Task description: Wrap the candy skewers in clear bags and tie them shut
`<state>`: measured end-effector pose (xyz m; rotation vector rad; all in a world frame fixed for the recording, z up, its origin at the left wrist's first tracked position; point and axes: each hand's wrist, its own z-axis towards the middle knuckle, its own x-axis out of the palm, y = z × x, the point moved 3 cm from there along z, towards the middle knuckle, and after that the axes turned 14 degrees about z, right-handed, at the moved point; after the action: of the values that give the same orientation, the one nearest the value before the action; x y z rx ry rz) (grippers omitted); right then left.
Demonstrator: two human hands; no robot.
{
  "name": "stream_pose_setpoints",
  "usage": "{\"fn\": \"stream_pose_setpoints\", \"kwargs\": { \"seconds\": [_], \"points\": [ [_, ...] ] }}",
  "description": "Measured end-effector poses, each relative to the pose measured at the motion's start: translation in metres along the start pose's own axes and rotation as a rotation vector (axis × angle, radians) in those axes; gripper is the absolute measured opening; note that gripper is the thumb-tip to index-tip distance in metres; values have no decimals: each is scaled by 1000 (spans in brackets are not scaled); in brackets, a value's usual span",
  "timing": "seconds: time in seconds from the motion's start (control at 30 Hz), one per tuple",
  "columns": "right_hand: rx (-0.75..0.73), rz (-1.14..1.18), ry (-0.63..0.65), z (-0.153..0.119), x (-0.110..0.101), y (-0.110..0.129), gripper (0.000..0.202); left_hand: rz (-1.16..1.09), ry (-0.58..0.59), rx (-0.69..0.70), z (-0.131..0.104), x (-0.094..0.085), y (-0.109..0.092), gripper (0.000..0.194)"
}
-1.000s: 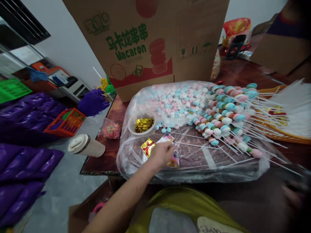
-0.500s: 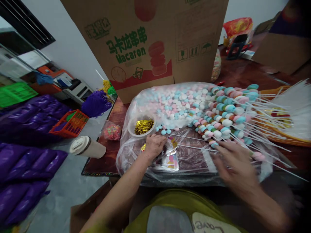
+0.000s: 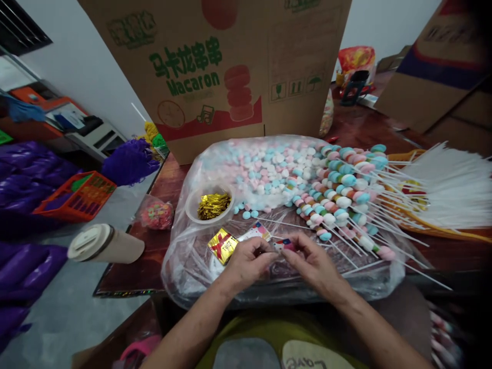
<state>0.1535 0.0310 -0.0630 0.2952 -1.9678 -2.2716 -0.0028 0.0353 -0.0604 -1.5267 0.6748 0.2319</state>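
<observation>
We hold a small printed packet [image 3: 284, 244] between our left hand [image 3: 248, 260] and right hand [image 3: 315, 264], over the clear plastic [image 3: 372, 287] on the tabletop [image 3: 128, 279]. It looks glossy, with dark blue, red and pale patches; our fingers hide most of its outline. On both hands, thumb and fingers are pinched together on it. Near our left hand lie a gold packet [image 3: 222, 246] marked with a red cross and a pale printed packet [image 3: 255, 232].
</observation>
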Motion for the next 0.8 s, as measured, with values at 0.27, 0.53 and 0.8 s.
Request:
{"fn": "stream_pose_setpoints", "kwargs": {
  "seconds": [0.27,0.53,0.8],
  "points": [
    [-60,-156,14,1,8,2,31,144,61,70,-5,-5,-6,23],
    [-85,-512,-243,8,-43,3,33,342,-277,207,-15,-18,6,24],
    [-55,-1071,-229,13,-104,-7,16,285,-376,397,-18,-45,2,21]
  ]
}}
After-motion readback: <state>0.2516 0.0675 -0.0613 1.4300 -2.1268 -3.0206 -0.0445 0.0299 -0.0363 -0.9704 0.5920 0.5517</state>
